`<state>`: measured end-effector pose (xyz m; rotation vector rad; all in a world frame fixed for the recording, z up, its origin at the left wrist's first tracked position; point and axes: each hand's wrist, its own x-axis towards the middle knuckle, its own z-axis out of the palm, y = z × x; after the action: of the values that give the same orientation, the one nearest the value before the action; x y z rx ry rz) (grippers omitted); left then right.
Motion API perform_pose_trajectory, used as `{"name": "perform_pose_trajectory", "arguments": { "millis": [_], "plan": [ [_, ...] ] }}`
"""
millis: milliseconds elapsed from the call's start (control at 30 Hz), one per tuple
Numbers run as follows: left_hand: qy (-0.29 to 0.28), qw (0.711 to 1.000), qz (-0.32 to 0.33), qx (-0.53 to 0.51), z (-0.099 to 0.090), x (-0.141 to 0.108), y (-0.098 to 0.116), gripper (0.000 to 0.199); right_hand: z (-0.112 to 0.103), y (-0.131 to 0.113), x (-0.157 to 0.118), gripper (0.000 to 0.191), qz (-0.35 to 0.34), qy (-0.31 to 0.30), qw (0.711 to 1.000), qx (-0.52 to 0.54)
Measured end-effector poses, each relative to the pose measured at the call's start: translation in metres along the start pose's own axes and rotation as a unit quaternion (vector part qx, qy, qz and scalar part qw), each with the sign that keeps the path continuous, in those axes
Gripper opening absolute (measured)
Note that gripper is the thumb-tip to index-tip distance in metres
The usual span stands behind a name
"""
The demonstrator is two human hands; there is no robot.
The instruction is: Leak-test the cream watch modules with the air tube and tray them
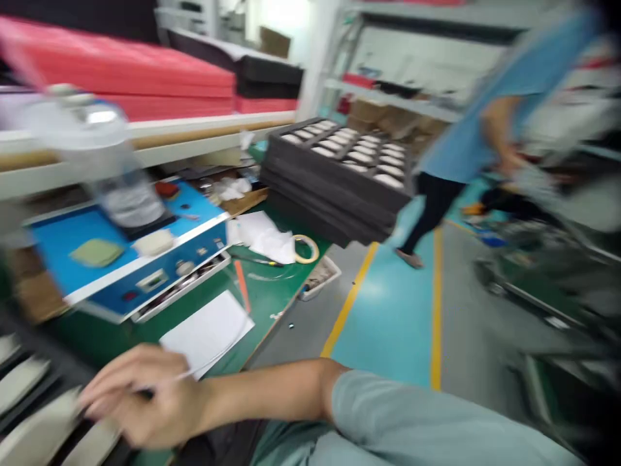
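My right hand [145, 395] is at the lower left, blurred, its fingers bent round a thin white cord [220, 353]. The cord curves from the hand over a white sheet of paper [208, 330] on the green tabletop [272, 298]. Below and beside the fingers, pale rounded pieces [41, 430] sit in a dark tray, partly covered by the hand. My left hand is out of view.
A blue machine [174, 265] bears a clear container [126, 188], a green pad [97, 252] and a white pad [154, 243]. Beyond are a tape roll [306, 249], an orange strip [241, 286] and stacked black trays [330, 194]. A person [466, 149] in blue stands at right.
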<state>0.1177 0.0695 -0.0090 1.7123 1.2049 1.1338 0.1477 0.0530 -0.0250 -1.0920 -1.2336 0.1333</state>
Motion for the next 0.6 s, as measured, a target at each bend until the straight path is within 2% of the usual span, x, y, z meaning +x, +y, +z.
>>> {"name": "perform_pose_trajectory", "arguments": {
  "millis": [33, 100, 167, 200, 300, 433, 600],
  "plan": [
    [0.045, 0.998, -0.020, 0.023, -0.024, -0.015, -0.007, 0.057, -0.005, -0.010, -0.006, 0.018, -0.035, 0.005, 0.997, 0.064],
    [0.131, 0.987, -0.056, 0.068, -0.067, -0.047, -0.011, 0.047, -0.016, -0.023, -0.018, 0.015, -0.012, 0.006, 0.992, 0.126],
    [0.159, 0.981, -0.078, 0.076, -0.092, -0.072, -0.008, 0.042, -0.021, -0.025, -0.025, 0.013, 0.045, -0.026, 0.986, 0.156],
    [0.137, 0.986, -0.080, 0.051, -0.099, -0.079, -0.007, 0.042, -0.021, -0.023, -0.028, 0.015, 0.061, -0.038, 0.984, 0.166],
    [0.099, 0.992, -0.074, -0.014, -0.105, -0.082, -0.009, 0.038, -0.019, -0.020, -0.035, 0.021, 0.091, -0.064, 0.976, 0.189],
    [0.106, 0.992, -0.059, -0.030, -0.102, -0.083, -0.009, 0.034, -0.024, -0.025, -0.042, 0.021, 0.095, -0.087, 0.972, 0.194],
    [0.098, 0.994, -0.034, -0.037, -0.102, -0.087, -0.011, 0.033, -0.024, -0.024, -0.044, 0.019, 0.099, -0.075, 0.973, 0.193]
  ]
}}
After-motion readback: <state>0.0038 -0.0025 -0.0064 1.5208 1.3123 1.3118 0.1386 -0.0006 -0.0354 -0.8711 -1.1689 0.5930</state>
